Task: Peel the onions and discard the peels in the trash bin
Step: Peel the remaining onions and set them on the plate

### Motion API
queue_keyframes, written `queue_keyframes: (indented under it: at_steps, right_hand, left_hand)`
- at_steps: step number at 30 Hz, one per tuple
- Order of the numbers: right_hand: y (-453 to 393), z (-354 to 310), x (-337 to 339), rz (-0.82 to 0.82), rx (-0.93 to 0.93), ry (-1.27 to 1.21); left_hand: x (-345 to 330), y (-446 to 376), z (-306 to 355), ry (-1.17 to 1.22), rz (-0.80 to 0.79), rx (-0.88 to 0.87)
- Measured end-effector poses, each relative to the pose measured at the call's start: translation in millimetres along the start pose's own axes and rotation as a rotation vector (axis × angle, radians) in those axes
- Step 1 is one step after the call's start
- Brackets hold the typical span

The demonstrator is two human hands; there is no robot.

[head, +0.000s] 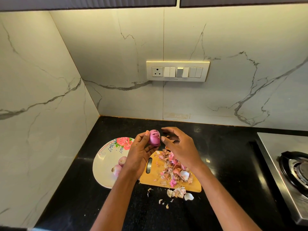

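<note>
My left hand [139, 154] grips a purple onion [154, 137] above the counter, thumb on its left side and fingers curled under it. My right hand [179, 145] hovers just right of the onion with fingers loosely bent, holding nothing that I can make out. Below lies a wooden cutting board [154, 178] covered with a heap of pink and papery onion peels [173, 169]. More peels [179, 193] are scattered on the counter in front of the board. Two peeled onions [118, 166] sit on a white floral plate [106, 164] at the left. No trash bin is in view.
The black counter [225, 164] ends at marble walls behind and to the left. A steel gas stove [290, 165] with a burner stands at the right edge. A switch panel [177, 71] is mounted on the back wall.
</note>
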State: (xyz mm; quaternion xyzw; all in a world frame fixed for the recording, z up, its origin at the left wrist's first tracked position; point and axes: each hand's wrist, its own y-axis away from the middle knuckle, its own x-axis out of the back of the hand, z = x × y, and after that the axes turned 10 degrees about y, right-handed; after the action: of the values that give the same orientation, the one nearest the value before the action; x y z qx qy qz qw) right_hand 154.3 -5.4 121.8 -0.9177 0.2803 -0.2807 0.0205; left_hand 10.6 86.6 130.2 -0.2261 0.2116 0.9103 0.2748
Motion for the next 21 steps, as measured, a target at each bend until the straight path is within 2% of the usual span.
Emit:
queue_keyframes:
  at_steps: [5,9,14,18,21]
  right_hand:
    - [0.7,-12.8,4.8,-0.087,0.053,-0.133]
    - [0.0,-11.8,2.2,-0.036,0.082,-0.076]
    - [0.8,-6.0,-1.3,0.026,0.063,-0.129]
    - [-0.3,-8.3,3.3,-0.011,0.029,-0.188]
    - [0.0,-11.9,5.2,-0.075,0.057,-0.142]
  left_hand:
    - [-1.1,-1.4,0.8,0.000,-0.030,0.002]
    - [-1.4,-1.7,2.9,0.009,-0.040,-0.002]
    - [0.4,-2.3,0.3,-0.008,-0.030,0.025]
    - [-0.3,-2.3,-0.8,-0.007,0.010,0.047]
    - [0.0,-3.4,-0.4,0.002,0.035,0.057]
